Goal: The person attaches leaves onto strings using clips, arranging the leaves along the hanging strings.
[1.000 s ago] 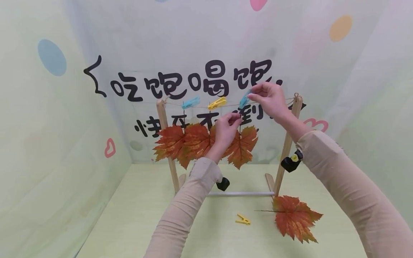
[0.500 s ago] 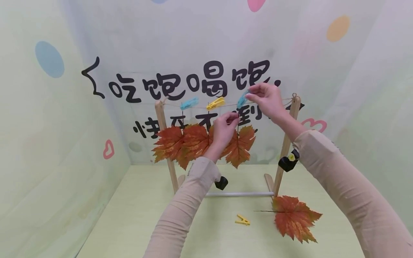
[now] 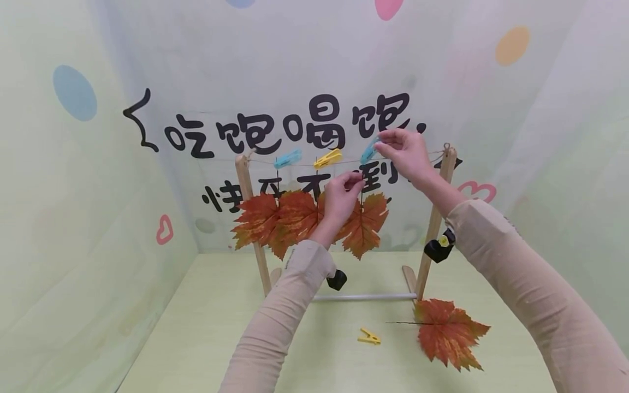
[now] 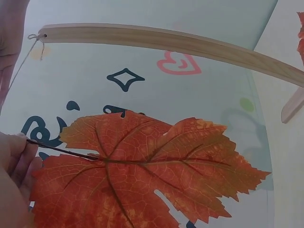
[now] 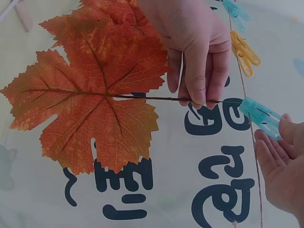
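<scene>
My left hand pinches the dark stem of an orange-red maple leaf between thumb and fingertips; the leaf hangs below the string. At the string, my right hand pinches the handle end of a blue clothespin. The clothespin's nose sits at the string, over the tip of the leaf's stem. To the left, another blue clothespin and a yellow clothespin are clipped on the string, with maple leaves hanging beneath them. In the left wrist view, the stem runs into my fingers.
The string is tied between two wooden posts joined low down by a white rod. On the table lie a yellow clothespin and a loose maple leaf. Behind stands a printed cloth.
Both hands keep their grips on the stem and the blue clothespin. The head view shifts slightly; otherwise almost nothing moves.
</scene>
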Motion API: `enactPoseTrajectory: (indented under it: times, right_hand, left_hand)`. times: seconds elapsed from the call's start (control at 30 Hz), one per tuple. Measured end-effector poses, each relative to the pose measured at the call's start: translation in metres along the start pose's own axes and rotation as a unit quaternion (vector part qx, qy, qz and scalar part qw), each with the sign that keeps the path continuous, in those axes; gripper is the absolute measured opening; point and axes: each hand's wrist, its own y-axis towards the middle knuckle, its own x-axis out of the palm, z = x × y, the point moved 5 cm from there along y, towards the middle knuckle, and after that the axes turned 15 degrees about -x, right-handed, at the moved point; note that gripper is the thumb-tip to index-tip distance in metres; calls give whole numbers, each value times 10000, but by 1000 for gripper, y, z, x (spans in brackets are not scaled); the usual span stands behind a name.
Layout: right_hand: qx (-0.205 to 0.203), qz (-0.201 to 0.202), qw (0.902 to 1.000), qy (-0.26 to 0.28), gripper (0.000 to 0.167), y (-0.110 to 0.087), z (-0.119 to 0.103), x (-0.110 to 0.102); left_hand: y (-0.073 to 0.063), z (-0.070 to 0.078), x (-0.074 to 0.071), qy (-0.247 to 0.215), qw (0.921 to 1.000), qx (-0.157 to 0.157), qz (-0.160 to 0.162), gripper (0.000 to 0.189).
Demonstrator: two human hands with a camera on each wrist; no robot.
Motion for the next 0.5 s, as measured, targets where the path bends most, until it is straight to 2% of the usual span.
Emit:
enactPoseTrajectory:
  times: [0.5]
  right_hand:
    - [317, -127, 9994, 55, 43, -5, 0, -1]
  left_hand:
    - [-1, -2, 1, 19, 10000, 11, -21, 16]
